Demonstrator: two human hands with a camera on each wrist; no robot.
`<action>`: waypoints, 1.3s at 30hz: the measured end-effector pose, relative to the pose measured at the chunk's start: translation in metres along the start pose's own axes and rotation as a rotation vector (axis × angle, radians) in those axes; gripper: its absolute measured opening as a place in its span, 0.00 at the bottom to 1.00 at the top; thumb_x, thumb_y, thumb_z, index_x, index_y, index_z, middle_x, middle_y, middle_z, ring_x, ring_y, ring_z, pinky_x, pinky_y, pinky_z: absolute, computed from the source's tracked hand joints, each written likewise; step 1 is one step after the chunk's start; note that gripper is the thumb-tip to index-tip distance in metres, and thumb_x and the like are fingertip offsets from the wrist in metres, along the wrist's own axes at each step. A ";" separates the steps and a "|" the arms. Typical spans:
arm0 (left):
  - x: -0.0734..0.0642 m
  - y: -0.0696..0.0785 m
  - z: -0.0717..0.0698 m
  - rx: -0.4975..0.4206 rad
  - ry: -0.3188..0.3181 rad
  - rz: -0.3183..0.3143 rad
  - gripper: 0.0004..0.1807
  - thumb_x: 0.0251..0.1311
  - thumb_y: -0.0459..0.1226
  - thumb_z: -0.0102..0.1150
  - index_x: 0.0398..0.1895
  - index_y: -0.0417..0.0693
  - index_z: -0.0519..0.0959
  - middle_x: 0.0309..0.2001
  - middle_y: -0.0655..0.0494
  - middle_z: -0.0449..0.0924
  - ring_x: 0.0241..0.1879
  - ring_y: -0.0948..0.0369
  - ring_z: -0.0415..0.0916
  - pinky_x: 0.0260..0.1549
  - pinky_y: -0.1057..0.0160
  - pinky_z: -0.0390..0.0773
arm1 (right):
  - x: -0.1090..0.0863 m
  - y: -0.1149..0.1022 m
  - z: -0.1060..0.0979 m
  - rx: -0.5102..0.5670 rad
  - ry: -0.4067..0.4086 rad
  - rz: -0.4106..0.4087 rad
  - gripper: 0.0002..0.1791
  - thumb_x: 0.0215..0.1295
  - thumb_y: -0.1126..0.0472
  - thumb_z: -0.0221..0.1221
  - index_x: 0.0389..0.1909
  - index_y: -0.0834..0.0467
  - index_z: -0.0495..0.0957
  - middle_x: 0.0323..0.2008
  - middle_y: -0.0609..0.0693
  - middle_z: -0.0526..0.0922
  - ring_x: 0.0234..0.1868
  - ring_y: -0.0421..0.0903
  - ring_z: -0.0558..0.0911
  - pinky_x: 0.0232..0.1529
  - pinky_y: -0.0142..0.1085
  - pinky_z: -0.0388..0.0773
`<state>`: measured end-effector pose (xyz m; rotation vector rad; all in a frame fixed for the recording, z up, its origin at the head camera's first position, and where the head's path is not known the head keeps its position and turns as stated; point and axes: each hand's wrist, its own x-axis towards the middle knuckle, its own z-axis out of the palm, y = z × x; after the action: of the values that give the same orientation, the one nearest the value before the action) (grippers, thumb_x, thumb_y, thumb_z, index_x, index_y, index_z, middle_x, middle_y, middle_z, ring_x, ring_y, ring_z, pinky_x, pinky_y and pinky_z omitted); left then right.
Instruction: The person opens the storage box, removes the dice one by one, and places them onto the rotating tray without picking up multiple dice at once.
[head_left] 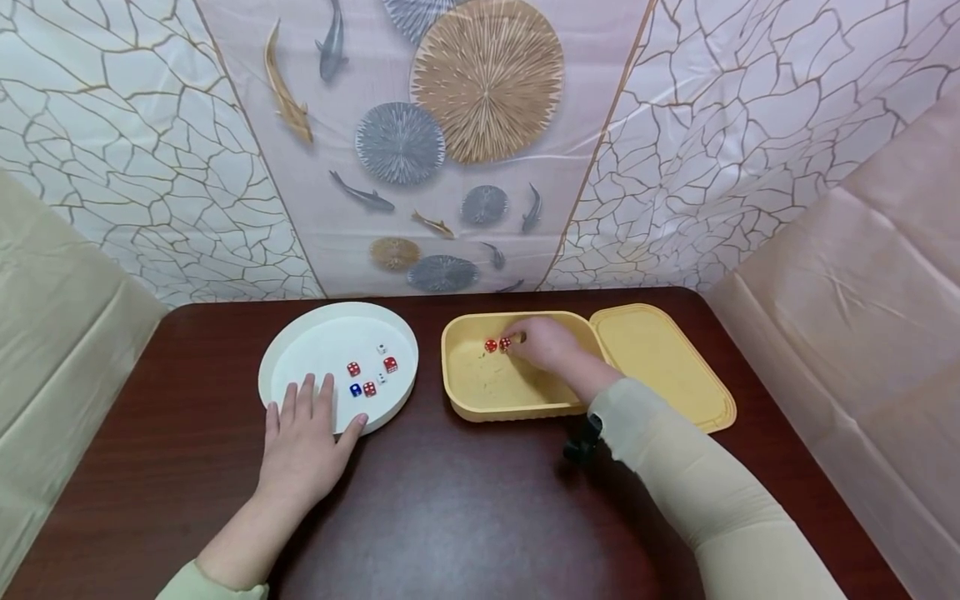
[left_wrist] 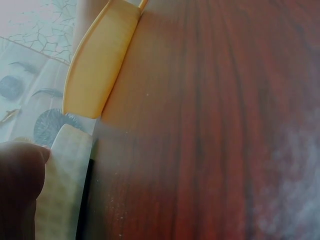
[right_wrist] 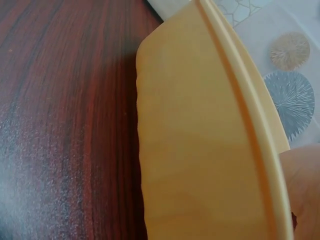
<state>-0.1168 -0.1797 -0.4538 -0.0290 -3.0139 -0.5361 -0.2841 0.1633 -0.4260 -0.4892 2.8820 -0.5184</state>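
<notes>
My left hand [head_left: 306, 450] lies with spread, straight fingers over the near rim of a round white tray [head_left: 300, 342]. Beyond its fingertips in the tray are several small dice: red ones such as the red die [head_left: 390, 364], a blue die [head_left: 356, 389] and white ones such as the white die [head_left: 381, 349]. My right hand [head_left: 546, 343] reaches into a yellow rectangular box [head_left: 472, 411], thumb and forefinger pinching a red die [head_left: 505, 343]. Just left of it in the box sits another red die [head_left: 491, 345]. In the right wrist view the box wall [right_wrist: 200, 125] hides most of that hand.
A flat yellow lid [head_left: 660, 350] lies right of the box, partly behind the right forearm. Both containers stand near the back of the dark wooden table [head_left: 435, 500]. A patterned cloth [head_left: 450, 242] hangs behind it, and plain cloth walls stand at the sides.
</notes>
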 end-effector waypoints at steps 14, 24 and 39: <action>-0.001 0.001 0.000 -0.002 -0.008 -0.001 0.46 0.70 0.62 0.42 0.77 0.38 0.50 0.75 0.30 0.46 0.74 0.33 0.39 0.68 0.31 0.35 | -0.004 -0.010 -0.018 0.153 0.030 0.030 0.15 0.69 0.56 0.61 0.55 0.49 0.84 0.30 0.48 0.82 0.29 0.43 0.77 0.30 0.36 0.73; -0.001 0.002 0.000 -0.001 -0.009 0.003 0.47 0.70 0.63 0.41 0.78 0.38 0.49 0.75 0.30 0.46 0.74 0.34 0.39 0.68 0.31 0.35 | -0.002 -0.028 -0.022 0.311 0.047 0.013 0.16 0.69 0.52 0.61 0.55 0.49 0.84 0.32 0.54 0.86 0.33 0.48 0.83 0.30 0.35 0.73; -0.002 0.003 -0.001 0.001 -0.018 -0.009 0.47 0.70 0.64 0.39 0.78 0.39 0.49 0.75 0.31 0.46 0.74 0.34 0.39 0.68 0.32 0.35 | 0.019 -0.113 0.002 0.532 -0.012 -0.063 0.15 0.67 0.54 0.63 0.53 0.50 0.84 0.27 0.51 0.85 0.37 0.53 0.85 0.28 0.33 0.72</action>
<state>-0.1151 -0.1769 -0.4520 -0.0205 -3.0331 -0.5384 -0.2686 0.0556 -0.3889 -0.4861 2.5653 -1.2336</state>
